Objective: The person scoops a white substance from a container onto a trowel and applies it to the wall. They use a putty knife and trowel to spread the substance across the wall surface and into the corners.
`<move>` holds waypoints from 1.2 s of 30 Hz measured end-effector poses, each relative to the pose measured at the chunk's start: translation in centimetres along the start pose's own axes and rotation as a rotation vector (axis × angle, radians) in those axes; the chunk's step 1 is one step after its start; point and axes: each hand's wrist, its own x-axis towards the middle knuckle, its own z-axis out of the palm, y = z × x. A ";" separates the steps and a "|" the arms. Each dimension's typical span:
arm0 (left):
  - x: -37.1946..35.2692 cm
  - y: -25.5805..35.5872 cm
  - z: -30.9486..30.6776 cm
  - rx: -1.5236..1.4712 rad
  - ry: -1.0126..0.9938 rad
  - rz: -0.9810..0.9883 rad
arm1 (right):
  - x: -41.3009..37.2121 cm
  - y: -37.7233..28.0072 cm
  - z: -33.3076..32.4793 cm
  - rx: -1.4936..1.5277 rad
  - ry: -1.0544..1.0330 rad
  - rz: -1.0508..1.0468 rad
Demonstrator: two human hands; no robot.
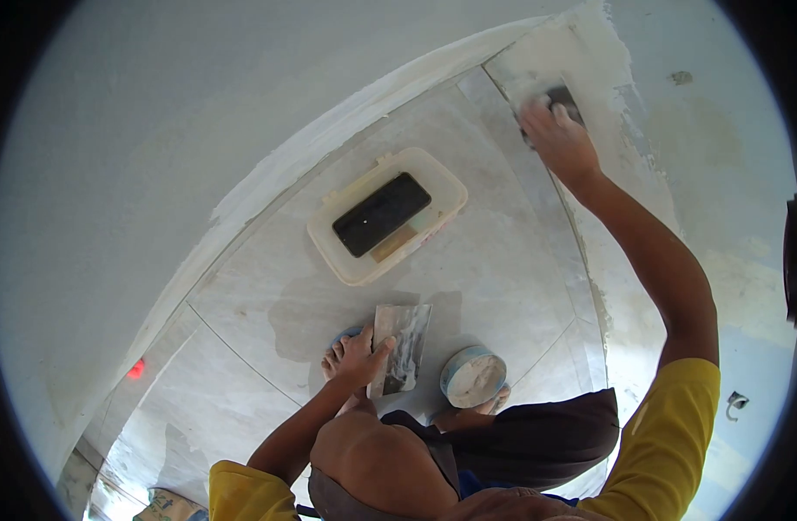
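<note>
My left hand (353,358) grips the edge of a rectangular metal trowel blade (405,347) smeared with white plaster, held low over the floor in front of my knee. Stretched far up to the right, my right hand (562,143) is closed on a dark flat trowel (565,102) against the plastered wall; the hand is a little blurred. A round tub (475,375) of pale plaster stands on the floor beside my foot, right of the left hand's blade.
Ahead on the tiled floor (268,260) lies an open cream plastic box (331,258) with a black phone (383,214) inside. White plaster runs along the foot of both walls. A small red object (136,369) sits near the left wall. A bag (168,506) lies at lower left.
</note>
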 end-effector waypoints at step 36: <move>1.7 -2.0 1.3 -0.212 0.035 -0.044 | -23.2 -2.1 -5.0 0.293 -0.130 0.340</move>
